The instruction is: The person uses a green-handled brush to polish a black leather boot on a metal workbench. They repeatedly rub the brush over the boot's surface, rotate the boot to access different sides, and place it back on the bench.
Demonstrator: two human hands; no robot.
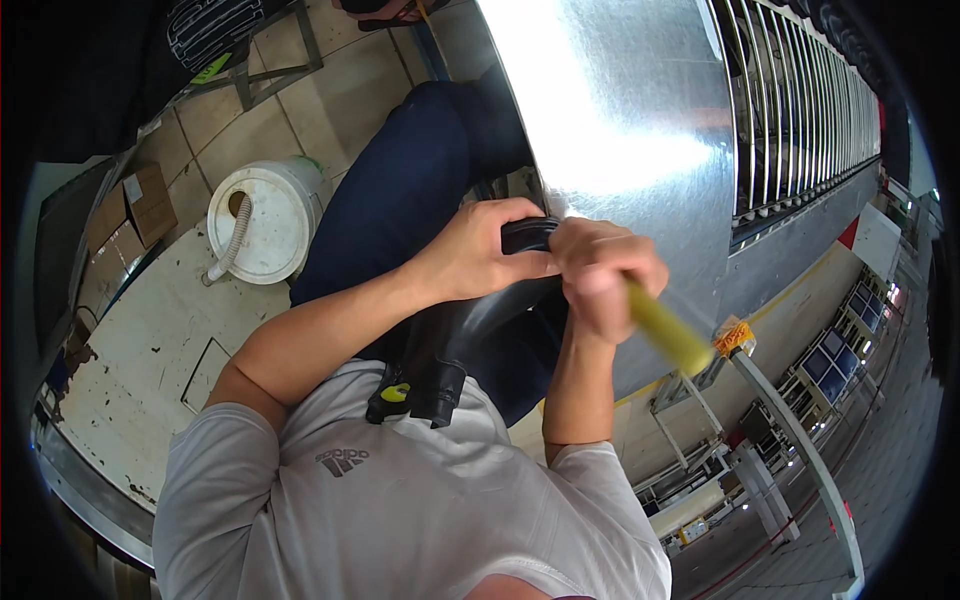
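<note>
Here the left hand (478, 255) has its fingers wrapped around a black, curved rubbery tube (470, 335) that arcs from the person's lap up to the edge of a shiny galvanised sheet-metal panel (620, 130). The right hand (600, 275) is clenched on a yellow-handled tool (672, 335) beside it. The tube looks pliable and light, likely grippy; holding near its upper end, close to the tool, seems steadiest.

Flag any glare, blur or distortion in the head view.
Head view: strong glare blows out the upper part of the shiny sheet-metal panel; the yellow tool handle in the right hand is motion-blurred; the left hand on the black rubber hose stays sharp; fisheye bends the metal rack bars; dark vignette rings the frame.
</note>
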